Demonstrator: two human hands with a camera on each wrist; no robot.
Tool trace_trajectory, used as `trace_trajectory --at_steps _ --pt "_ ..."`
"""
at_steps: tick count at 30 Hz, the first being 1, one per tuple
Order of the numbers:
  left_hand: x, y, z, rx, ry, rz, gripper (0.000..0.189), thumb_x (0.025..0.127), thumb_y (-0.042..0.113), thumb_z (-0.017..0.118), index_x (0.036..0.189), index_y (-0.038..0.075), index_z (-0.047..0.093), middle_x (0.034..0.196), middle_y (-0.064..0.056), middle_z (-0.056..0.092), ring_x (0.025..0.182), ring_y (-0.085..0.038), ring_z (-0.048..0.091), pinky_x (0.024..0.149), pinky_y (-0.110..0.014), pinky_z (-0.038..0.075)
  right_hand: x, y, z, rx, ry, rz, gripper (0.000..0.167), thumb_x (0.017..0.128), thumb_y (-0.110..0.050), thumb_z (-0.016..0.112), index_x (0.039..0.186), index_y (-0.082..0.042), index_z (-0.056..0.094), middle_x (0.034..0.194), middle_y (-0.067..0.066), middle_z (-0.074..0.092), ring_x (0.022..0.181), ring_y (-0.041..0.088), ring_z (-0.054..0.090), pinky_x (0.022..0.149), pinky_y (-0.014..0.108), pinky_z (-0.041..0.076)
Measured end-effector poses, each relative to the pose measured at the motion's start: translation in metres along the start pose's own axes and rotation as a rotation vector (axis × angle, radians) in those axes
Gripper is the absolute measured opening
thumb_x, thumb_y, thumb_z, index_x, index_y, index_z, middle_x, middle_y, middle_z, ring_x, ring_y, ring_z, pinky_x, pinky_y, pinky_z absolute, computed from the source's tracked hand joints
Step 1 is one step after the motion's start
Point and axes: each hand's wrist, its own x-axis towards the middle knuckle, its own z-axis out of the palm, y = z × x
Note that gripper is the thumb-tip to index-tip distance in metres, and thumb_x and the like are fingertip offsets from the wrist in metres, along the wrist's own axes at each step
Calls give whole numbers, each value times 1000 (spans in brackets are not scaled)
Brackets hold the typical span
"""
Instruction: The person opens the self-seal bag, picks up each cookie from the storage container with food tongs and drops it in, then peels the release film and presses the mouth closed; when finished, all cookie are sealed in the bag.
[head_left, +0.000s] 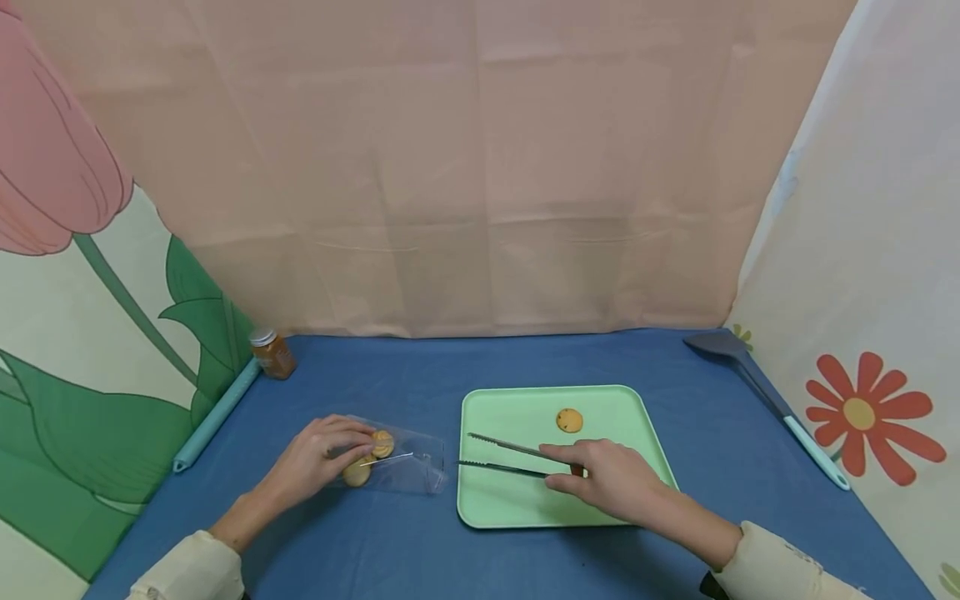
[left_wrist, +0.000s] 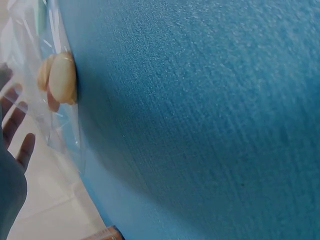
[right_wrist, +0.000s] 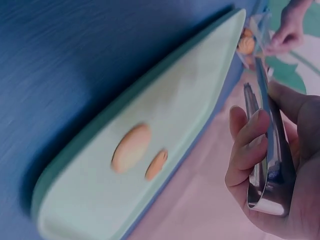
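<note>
My left hand [head_left: 321,454] pinches a clear plastic bag [head_left: 422,463] that lies left of the tray. Inside the bag are round golden cookies [head_left: 357,473], one of them with a ridged top. Metal tongs [right_wrist: 275,172] are held in my right hand [head_left: 618,483], over the light green tray [head_left: 495,508]. The tongs' serrated tips point left toward the bag, spread apart with nothing between them. One speckled cookie [head_left: 569,420] lies near the tray's far side. A larger plain cookie [right_wrist: 131,148] shows beside it in the right wrist view; my right hand hides that one in the head view.
A small jar [head_left: 273,357] with a silvery lid stands at the back left, by a pale teal rod [head_left: 217,415] along the left edge. A grey spatula [head_left: 750,375] with a teal handle leans at the right. Cloth walls [head_left: 480,167] enclose the blue tabletop [head_left: 390,542].
</note>
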Motion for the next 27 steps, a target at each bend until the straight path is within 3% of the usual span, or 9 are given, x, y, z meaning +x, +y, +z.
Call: trace_trajectory --at_steps 4,13,21,27 --pt "1 2 0 -1 2 3 15 83 18 81 98 23 81 109 8 75 106 -14 66 85 -47 52 -12 13 -14 -29 27 -6 47 93 -49 67 136 -29 65 70 -18 54 59 -3 43 49 21 36" --pt "2 0 0 -13 0 4 16 83 17 81 97 24 81 109 7 75 106 -14 66 85 -47 53 -31 54 -37 -99 51 90 47 92 -46 69 137 -31 64 71 -16 54 48 2 34 43 23 27" --pt "0 -1 2 -2 -6 -6 15 83 18 81 96 24 81 109 8 75 105 -13 66 85 -47 53 -36 86 -46 -123 19 195 51 92 -48 68 139 -30 62 71 -10 55 52 4 39 45 25 30" --pt "1 -1 2 -1 -4 -7 15 84 18 81 97 25 81 109 8 75 105 -13 66 84 -47 53 -33 98 -50 -156 28 220 49 92 -46 69 139 -32 61 66 -8 51 48 5 33 44 25 26"
